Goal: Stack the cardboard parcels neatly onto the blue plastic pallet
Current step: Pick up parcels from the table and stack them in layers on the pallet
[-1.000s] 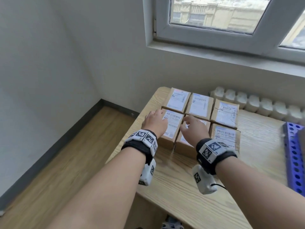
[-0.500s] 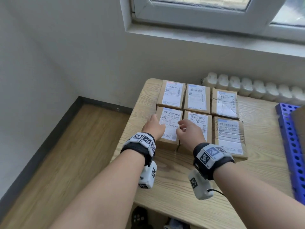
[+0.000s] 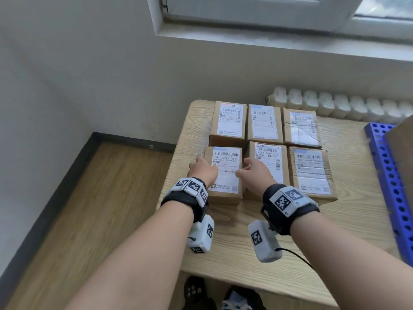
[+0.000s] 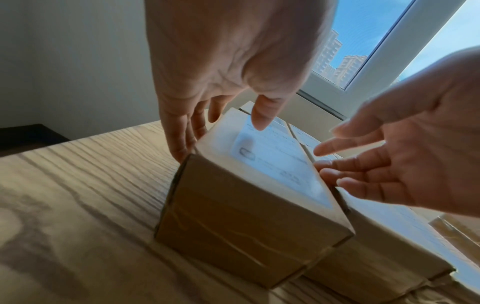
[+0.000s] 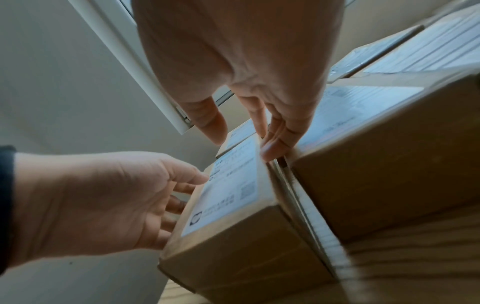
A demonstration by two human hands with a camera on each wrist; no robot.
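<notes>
Six taped cardboard parcels with white labels lie in two rows of three on the wooden table (image 3: pixel 223 253). My left hand (image 3: pixel 202 170) is at the left side of the front-left parcel (image 3: pixel 226 157). Its fingers run straight down that side and its thumb hovers over the label (image 4: pixel 272 156). My right hand (image 3: pixel 252 173) is at the parcel's right edge. In the right wrist view its fingers (image 5: pixel 272 152) reach into the gap between this parcel (image 5: pixel 233 236) and the front-middle parcel (image 5: pixel 389 164). The parcel rests on the table. The blue plastic pallet (image 3: pixel 388 171) lies at the far right.
A cardboard box (image 3: pixel 402 148) stands on the pallet at the right edge. A white radiator (image 3: pixel 335 104) runs behind the table under the window. The wall and wooden floor lie to the left. Bare tabletop stretches in front of the parcels.
Both hands slid off the tops of the front parcels to flank the front-left one. The right hand shifted left from the front-middle parcel. The head view tilted down.
</notes>
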